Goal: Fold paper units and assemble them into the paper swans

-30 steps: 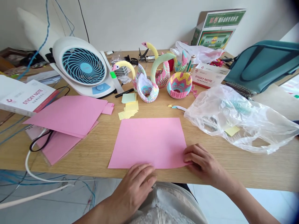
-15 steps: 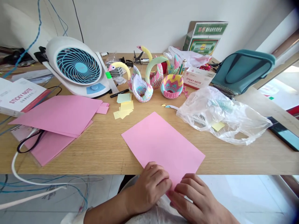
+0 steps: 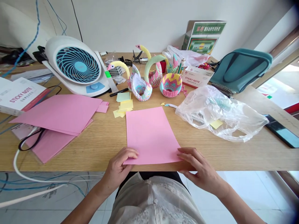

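A sheet of pink paper [image 3: 150, 135] lies flat on the table, its short near edge close to the table's front edge. My left hand [image 3: 119, 163] is at its near left corner, fingers curled over the paper and thumb by the near edge, gripping it. At the near right corner, my right hand [image 3: 198, 166] rests its fingertips on the paper's edge; these fingers are stretched out and the thumb is apart. Beyond the sheet lie several yellow and green sticky notes [image 3: 125, 105].
More pink sheets [image 3: 60, 112] lie left, near a white fan [image 3: 78, 65] and cables. Folded-paper swans [image 3: 141, 88] and a paper bowl [image 3: 171, 87] stand behind. A clear plastic bag [image 3: 219, 115], a phone [image 3: 281, 130] and a teal bag [image 3: 243, 70] are at right.
The pink sheet has turned from slanted to nearly square with the table edge and now lies flat. My hands have moved apart, from together at one corner to the two near corners.
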Tool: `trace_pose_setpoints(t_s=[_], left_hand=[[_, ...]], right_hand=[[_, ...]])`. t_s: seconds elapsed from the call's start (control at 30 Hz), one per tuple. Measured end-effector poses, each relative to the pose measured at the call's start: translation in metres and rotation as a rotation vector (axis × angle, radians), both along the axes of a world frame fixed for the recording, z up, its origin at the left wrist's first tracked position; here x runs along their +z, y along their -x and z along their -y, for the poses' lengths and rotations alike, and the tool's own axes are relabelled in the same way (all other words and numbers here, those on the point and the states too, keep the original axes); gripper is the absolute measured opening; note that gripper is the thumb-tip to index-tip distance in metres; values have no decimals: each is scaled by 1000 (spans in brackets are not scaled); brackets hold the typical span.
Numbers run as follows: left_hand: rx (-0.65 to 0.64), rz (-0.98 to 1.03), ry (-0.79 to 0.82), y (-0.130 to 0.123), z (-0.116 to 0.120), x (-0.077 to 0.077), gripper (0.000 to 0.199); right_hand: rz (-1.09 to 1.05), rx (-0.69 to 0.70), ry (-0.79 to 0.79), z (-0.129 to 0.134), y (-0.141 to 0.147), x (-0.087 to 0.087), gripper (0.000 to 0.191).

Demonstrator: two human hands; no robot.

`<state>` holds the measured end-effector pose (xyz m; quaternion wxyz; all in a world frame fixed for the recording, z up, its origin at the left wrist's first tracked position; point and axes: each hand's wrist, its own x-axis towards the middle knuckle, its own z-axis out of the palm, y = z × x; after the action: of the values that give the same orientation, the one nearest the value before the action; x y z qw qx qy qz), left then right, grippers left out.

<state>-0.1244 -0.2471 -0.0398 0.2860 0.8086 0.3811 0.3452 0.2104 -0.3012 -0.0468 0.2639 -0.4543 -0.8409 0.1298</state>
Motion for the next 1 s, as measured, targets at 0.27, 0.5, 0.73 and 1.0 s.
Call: trace_pose_setpoints(t_s=[0.27, 0.5, 0.73, 1.0], left_hand=[[-10, -136, 63, 11, -5, 2, 20], [-5, -214, 125, 16, -10, 4, 14], [178, -338, 245, 12, -16, 13, 26], [290, -505, 358, 6, -24, 21, 34]], right_hand=[[-119, 69, 189, -45, 0, 8, 39], [-102, 48, 235, -53, 8, 13, 14], [3, -238, 378, -57, 22, 15, 35], [92, -328, 410, -64, 30, 18, 39]])
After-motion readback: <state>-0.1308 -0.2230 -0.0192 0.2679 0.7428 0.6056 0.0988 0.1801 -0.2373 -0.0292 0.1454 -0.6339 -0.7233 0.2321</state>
